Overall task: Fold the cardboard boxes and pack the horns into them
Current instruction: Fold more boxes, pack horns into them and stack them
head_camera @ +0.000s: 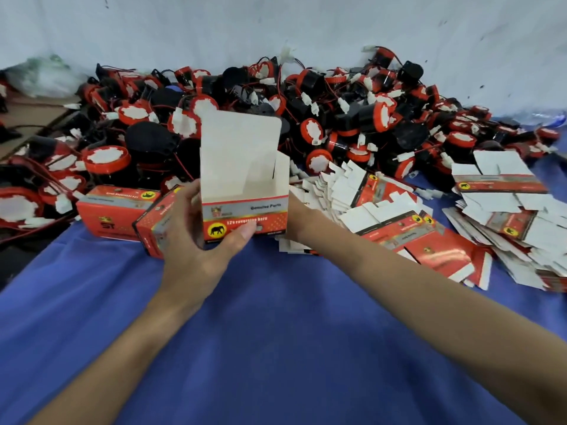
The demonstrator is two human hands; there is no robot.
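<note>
Head view: both hands [196, 234] around upright box [245, 191]

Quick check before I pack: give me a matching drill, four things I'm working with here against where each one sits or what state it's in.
Things:
1. open box
2. closed boxes
3. flat box blanks
4. horns

States or places:
A. piled along the wall
B. fanned out to the right, unfolded
C. held upright, top flap raised, nothing visible inside
D. lying to the left on the blue cloth

Pairs: 1-C, 2-D, 3-B, 4-A

right hand [295, 214] mostly hidden behind box [244, 207], small print unreadable
</note>
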